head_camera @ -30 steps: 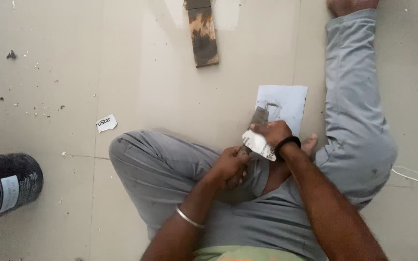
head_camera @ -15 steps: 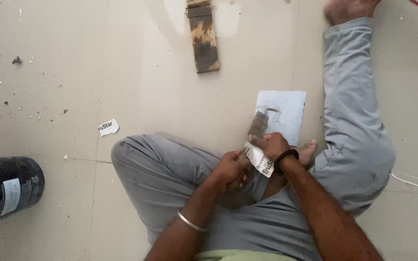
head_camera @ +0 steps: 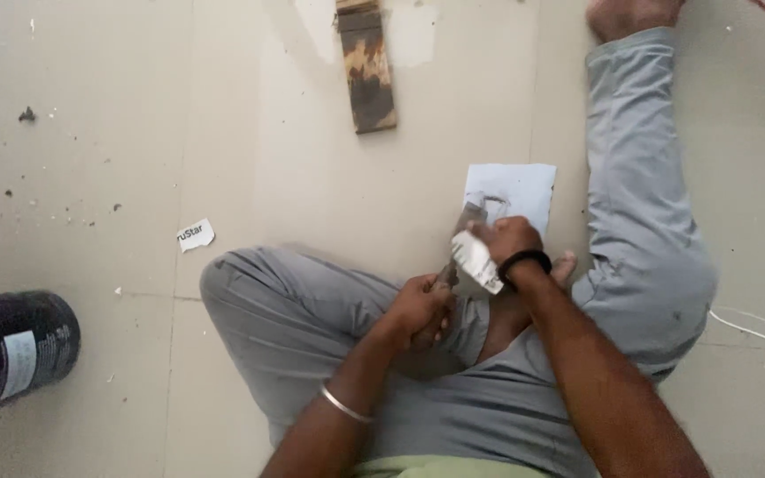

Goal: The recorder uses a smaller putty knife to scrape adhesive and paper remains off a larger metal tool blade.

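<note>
While the person sits on the floor [head_camera: 99, 115], both hands work close together above the lap, as half a second ago. The right hand [head_camera: 508, 241] grips a folded paper [head_camera: 477, 263], now pushed further along the flat tool [head_camera: 464, 232]. The left hand [head_camera: 418, 310] is clenched on its handle. A pale sheet [head_camera: 524, 190] lies just beyond.

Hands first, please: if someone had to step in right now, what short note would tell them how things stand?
Left hand: closed around the handle end of a flat metal tool, over the lap.
Right hand: presses a folded scrap of paper against the tool's blade.
The blade tip lies over a pale sheet on the floor. A wooden strip lies farther off, a black can to the left.
Done or left: cannot tell.
</note>
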